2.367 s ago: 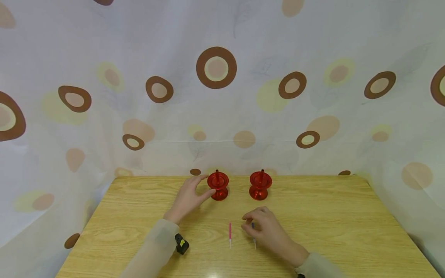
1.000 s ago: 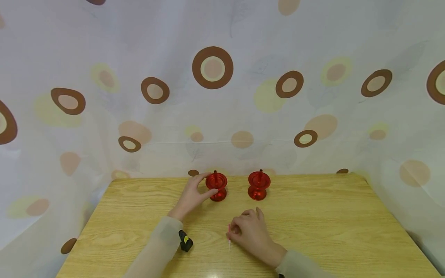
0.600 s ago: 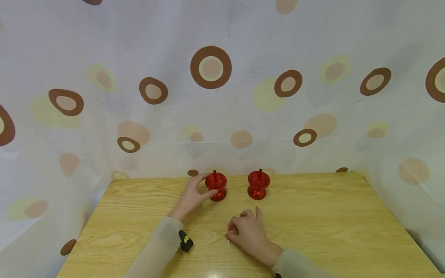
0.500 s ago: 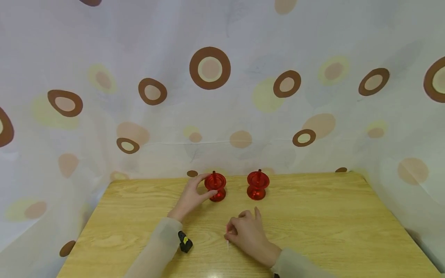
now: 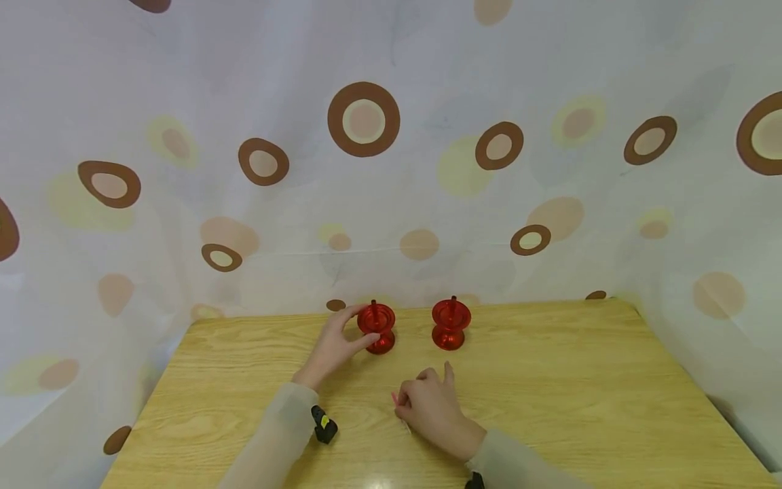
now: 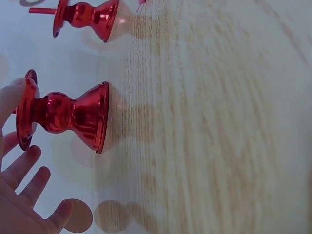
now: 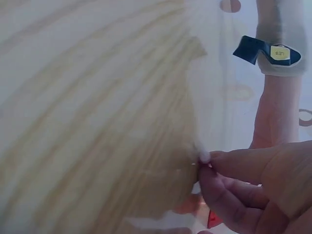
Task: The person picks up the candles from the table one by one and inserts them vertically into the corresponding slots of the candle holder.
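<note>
Pink and thin, the candle (image 5: pixel 396 401) is pinched in the right hand (image 5: pixel 430 411), fingers curled around it just above the table (image 5: pixel 580 394); only its pink end pokes out on the hand's left, with a pale tip (image 5: pixel 406 426) below. The wrist view shows the tip squeezed between thumb and fingertip, the long axis hard to read. Beyond and slightly left stands the near holder (image 5: pixel 376 328), upright, spike (image 5: pixel 373 305) pointing up. The left hand (image 5: pixel 334 345) steadies it with relaxed fingers touching the top disc and the thumb by the stem. A second holder (image 5: pixel 451 323) stands apart to the right, untouched. Behind hangs a spotted curtain (image 5: pixel 366 170).
</note>
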A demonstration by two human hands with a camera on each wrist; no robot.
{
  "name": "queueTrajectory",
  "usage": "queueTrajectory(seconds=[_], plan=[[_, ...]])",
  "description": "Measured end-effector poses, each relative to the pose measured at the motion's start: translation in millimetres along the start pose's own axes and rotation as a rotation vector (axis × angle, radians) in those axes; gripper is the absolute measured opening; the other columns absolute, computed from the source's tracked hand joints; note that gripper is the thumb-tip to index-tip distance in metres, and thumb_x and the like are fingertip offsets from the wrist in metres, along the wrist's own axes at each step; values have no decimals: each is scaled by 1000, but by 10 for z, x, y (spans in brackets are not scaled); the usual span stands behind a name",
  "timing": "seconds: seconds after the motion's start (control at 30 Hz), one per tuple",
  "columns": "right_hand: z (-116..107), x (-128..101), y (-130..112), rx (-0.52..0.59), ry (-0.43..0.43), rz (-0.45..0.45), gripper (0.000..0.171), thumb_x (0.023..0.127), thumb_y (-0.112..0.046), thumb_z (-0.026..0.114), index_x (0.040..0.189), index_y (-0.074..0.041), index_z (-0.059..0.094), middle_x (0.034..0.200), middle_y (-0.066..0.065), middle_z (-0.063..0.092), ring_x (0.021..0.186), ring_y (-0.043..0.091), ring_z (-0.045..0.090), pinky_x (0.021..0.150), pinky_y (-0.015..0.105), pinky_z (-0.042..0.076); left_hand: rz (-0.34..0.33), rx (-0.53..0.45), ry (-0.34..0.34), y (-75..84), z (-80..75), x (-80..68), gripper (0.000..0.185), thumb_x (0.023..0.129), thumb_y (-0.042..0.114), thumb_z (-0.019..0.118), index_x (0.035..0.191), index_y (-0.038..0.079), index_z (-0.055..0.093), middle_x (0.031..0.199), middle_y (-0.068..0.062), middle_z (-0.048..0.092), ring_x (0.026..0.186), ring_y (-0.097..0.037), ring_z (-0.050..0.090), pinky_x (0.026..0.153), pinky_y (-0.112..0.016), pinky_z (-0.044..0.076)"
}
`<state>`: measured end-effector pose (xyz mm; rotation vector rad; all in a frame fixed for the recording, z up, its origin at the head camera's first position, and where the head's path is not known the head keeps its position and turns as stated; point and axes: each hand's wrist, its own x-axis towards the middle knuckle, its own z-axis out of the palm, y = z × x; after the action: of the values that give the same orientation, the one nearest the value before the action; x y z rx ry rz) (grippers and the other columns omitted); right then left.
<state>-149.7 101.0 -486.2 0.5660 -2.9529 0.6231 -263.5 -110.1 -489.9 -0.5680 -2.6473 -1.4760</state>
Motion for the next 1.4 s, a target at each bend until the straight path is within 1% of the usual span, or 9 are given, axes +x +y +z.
queueTrajectory(seconds=[0.23, 0.43, 0.53, 0.67, 0.77, 0.9, 0.97, 1.2, 1.4], plan=[[-19, 43, -83, -40, -55, 26, 38, 84, -13, 83, 58, -23, 57, 61, -12, 59, 97, 33, 62, 106, 86, 22, -8, 1, 0, -6, 13, -2, 67, 90, 31, 85, 148, 13, 58, 150, -6, 58, 144, -31, 45, 120, -56, 34], [14, 48, -88, -65, -61, 11, 36, 77, -8, 79, 55, -23, 55, 60, -10, 57, 96, 36, 61, 106, 86, 22, -17, -1, -1, -12, 26, -5, 67, 90, 32, 84, 149, 14, 57, 150, -7, 57, 145, -32, 44, 120, -57, 34], [23, 47, -78, -65, -33, 1, 33, 75, -7, 79, 57, -23, 56, 62, -10, 59, 96, 36, 61, 105, 86, 23, -16, -5, -3, -7, 24, -5, 67, 90, 32, 84, 149, 14, 57, 151, -8, 57, 145, -33, 44, 120, -58, 33], [41, 69, -51, -69, 44, -14, 33, 85, -16, 80, 62, -23, 58, 64, -11, 61, 97, 33, 62, 104, 85, 26, -21, -16, -5, -4, 19, -3, 68, 90, 32, 84, 149, 14, 56, 151, -7, 56, 145, -32, 44, 120, -58, 33], [48, 92, -23, -60, 109, -45, 31, 87, -19, 82, 66, -23, 60, 68, -12, 64, 97, 30, 61, 104, 82, 31, -17, -17, -2, -10, 19, 1, 68, 90, 31, 84, 149, 14, 56, 150, -7, 57, 145, -32, 45, 120, -58, 33], [28, 128, 12, -29, 202, -113, 22, 79, -12, 86, 73, -20, 67, 72, -10, 68, 98, 29, 61, 102, 76, 38, -9, -16, -2, -24, 24, 6, 67, 90, 31, 85, 148, 14, 57, 149, -7, 58, 144, -31, 46, 120, -57, 33], [0, 154, 30, -7, 232, -129, 18, 79, -11, 87, 76, -18, 70, 70, -10, 66, 98, 29, 61, 102, 72, 41, -8, -20, -5, -23, 27, 11, 67, 90, 31, 85, 148, 14, 57, 149, -7, 58, 144, -31, 46, 120, -57, 34], [-139, 224, 81, 48, 261, -102, 9, 85, -13, 85, 93, -14, 81, 72, -12, 68, 100, 28, 60, 106, 65, 40, -14, -31, -14, -10, 20, 18, 70, 90, 31, 84, 150, 11, 55, 151, -10, 56, 144, -34, 45, 119, -60, 33], [-222, 273, 111, 100, 301, -124, 9, 86, -11, 84, 95, -13, 81, 75, -10, 70, 102, 32, 61, 104, 66, 40, -16, -27, -18, -8, 17, 34, 72, 90, 32, 84, 152, 9, 54, 153, -11, 55, 145, -36, 44, 119, -61, 33]])
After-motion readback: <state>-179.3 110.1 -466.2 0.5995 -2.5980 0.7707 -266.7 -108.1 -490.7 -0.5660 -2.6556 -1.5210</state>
